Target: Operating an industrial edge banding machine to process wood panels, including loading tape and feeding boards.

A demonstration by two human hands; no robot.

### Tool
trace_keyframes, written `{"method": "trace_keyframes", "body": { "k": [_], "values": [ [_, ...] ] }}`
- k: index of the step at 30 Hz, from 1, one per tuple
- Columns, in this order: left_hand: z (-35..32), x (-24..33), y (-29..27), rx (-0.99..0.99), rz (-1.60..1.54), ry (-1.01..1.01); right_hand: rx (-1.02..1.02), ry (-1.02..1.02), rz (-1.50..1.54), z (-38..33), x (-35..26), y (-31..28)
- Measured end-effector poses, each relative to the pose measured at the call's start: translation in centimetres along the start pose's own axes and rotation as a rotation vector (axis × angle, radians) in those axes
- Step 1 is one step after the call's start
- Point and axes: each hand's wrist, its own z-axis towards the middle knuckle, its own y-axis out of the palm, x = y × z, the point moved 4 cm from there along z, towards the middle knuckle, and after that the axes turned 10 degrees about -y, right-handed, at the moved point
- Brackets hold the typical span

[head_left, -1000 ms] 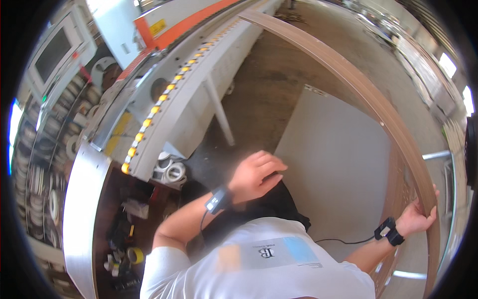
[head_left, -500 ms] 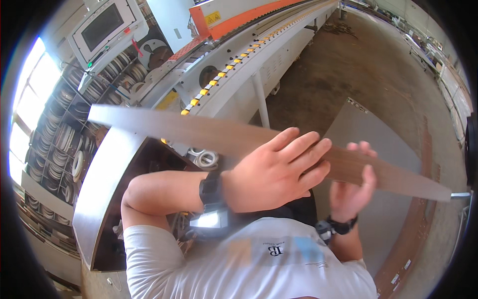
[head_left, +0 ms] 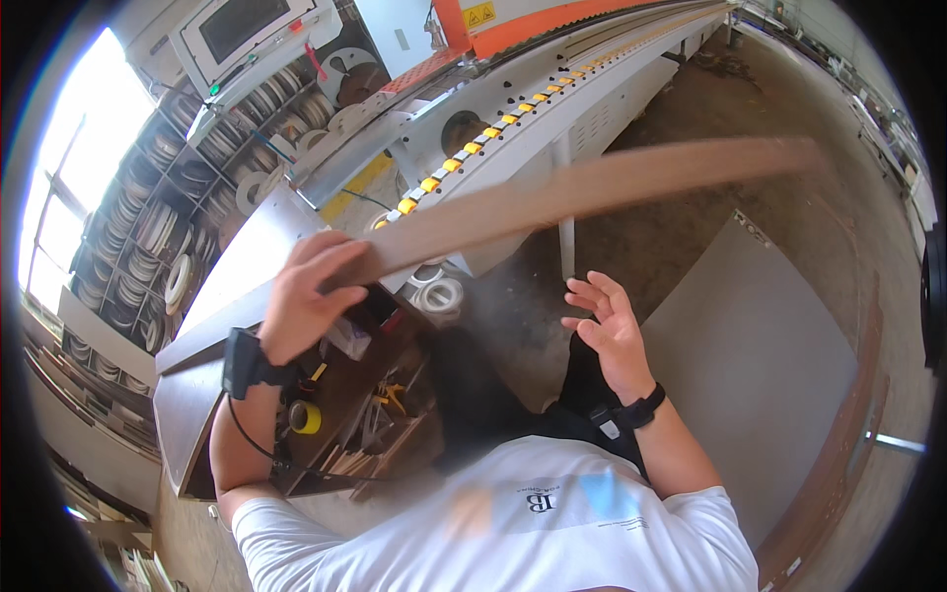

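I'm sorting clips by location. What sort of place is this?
Most likely a woodworking or furniture workshop: a long panel-processing machine with a yellow-tabbed conveyor, racks of coiled edge strip, and the left hand gripping a long wooden strip.

A person's left hand (head_left: 306, 301) grips a long brown wooden strip (head_left: 592, 192), blurred, slanting up to the right across a long white machine with yellow rollers (head_left: 513, 118). The right hand (head_left: 612, 331) hangs open below the strip, above a grey panel (head_left: 760, 355) on the floor.
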Motion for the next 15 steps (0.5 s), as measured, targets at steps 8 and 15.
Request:
{"method": "trace_keyframes", "body": {
  "k": [8,15],
  "values": [
    [-6.1,-15.5,-6.5,0.043,0.027,-0.295,0.116,0.124,-0.366,-1.4,6.2,-5.4],
    [-14.6,-25.7,-11.7,0.014,0.084,-0.525,0.245,0.239,-0.492,-3.6,10.4,-10.2]
  ]
}}
